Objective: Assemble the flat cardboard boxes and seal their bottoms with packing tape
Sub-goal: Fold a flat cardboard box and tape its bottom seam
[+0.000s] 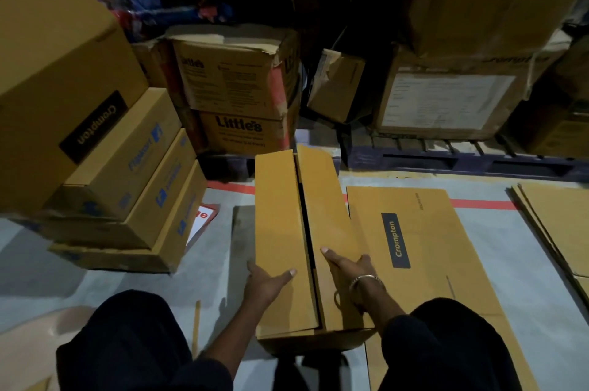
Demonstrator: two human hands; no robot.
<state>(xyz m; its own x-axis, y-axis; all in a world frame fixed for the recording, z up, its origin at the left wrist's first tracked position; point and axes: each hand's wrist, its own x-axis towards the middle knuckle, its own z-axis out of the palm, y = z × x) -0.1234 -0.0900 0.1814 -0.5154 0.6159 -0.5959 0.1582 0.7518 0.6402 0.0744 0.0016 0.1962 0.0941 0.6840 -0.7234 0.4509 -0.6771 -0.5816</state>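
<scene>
An assembled brown cardboard box [287,231] stands on the floor in front of me with its two long flaps folded shut and a dark seam between them. My left hand [264,284] grips the box's left edge, thumb lying across the left flap and fingers out of sight round the side. My right hand [347,266], with a metal bangle at the wrist, presses flat on the right flap near the seam. A flat Crompton box [424,247] lies on the floor just right of it. No tape is visible.
A leaning stack of assembled boxes [127,186] stands at the left. Little's cartons [236,94] and large cartons on a pallet [446,154] fill the back. More flat cardboard [561,218] lies far right. My dark-trousered knees flank the box.
</scene>
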